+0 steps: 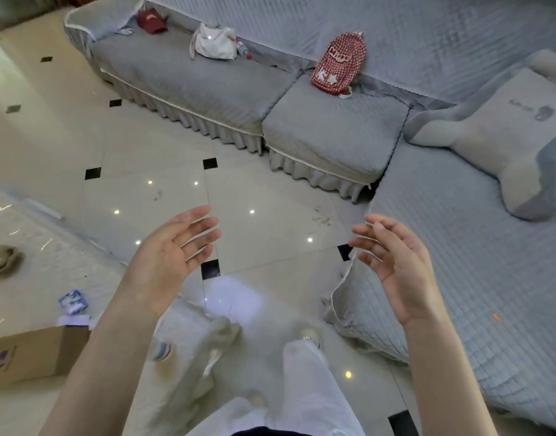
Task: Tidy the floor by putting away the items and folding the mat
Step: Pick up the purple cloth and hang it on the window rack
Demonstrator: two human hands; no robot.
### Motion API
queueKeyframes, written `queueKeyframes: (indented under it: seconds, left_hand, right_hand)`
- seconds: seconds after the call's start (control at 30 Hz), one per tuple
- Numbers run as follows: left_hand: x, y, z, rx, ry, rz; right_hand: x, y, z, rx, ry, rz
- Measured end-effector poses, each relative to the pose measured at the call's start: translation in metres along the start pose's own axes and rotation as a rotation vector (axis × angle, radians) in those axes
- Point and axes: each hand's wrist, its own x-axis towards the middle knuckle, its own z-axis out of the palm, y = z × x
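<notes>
Two empty hands, left hand and right hand, fingers loosely spread; red backpack reads "Migao".

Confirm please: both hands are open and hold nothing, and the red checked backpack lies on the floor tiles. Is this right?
Not quite. The left hand and right hand are open and hold nothing, but the red checked backpack rests on the grey sofa, not on the floor tiles, as the head view shows.

The single head-worn wide-angle camera looked forward and down, hands near, sofa far across the floor.
</notes>
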Motion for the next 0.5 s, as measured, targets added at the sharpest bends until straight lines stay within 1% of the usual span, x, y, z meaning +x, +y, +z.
queueKeyframes:
  seconds: [0.13,0.27,0.4,0.5]
  left_hand:
    - [0.056,0.008,0.021,-0.011,0.073,-0.002]
    - [0.106,0.026,0.044,-0.084,0.194,0.039]
    - [0.143,0.041,0.057,-0.149,0.266,0.078]
    - [0.161,0.045,0.056,-0.188,0.377,0.091]
  right_hand:
    - [0.080,-0.009,0.010,-0.046,-0.075,0.031]
    - [0.159,-0.025,0.022,-0.192,-0.215,0.081]
    - [0.231,-0.041,0.036,-0.222,-0.321,0.148]
    - [0.277,-0.045,0.058,-0.234,-0.390,0.180]
